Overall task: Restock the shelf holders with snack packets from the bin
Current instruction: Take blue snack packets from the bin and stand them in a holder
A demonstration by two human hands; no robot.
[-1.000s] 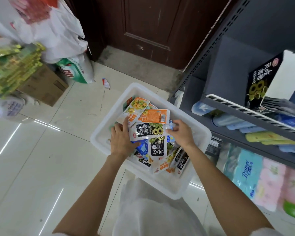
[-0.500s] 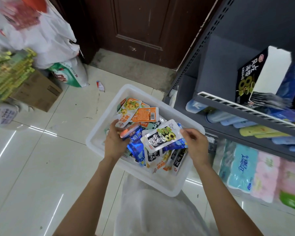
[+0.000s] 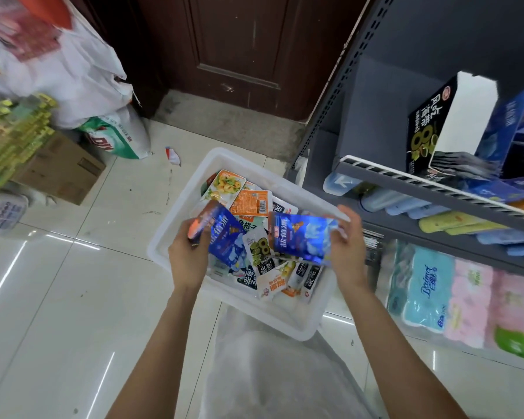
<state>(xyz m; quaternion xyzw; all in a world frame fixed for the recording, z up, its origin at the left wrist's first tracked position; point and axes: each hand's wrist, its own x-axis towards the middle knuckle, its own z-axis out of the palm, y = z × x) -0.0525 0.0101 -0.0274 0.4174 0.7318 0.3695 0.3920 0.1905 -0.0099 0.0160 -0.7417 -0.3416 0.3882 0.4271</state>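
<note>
Below, white bin (image 3: pixel 297 320) on tiled floor (image 3: pixel 73 297), beside grey shelf unit (image 3: pixel 412 189) at right. Heaped w/ mixed snack packets (image 3: pixel 263 252): orange, black, white, green prints. Left hand (image 3: pixel 188 255) over bin's left side; fingers curled round blue packet (image 3: pixel 227 237), held tilted, plus a second orange-edged packet behind it, partly hidden. Right hand (image 3: pixel 345 243) over bin's right side; fingers and thumb pinching right edge of another blue packet (image 3: pixel 303 237), held roughly level, print facing up. Both blue packets above the heap, near each other, not touching. On upper shelf: black box (image 3: pixel 427 128) w/ white open side, tilted, behind white slotted rail (image 3: pixel 384 173); blue boxes (image 3: pixel 508 128) just right of it. Next shelf down: flat pouches (image 3: pixel 454 225), pale blue and yellow, lying in a row. Bottom level: wrapped tissue packs (image 3: pixel 436 294), teal and pink. Far left: cardboard box (image 3: pixel 61 167) w/ stacked green-yellow packs (image 3: pixel 12 140) on top; white sacks (image 3: pixel 73 71) behind. Dark wooden door (image 3: pixel 239 46) at back. Small wrapper scrap (image 3: pixel 173 155) on floor near bin's far corner.
</note>
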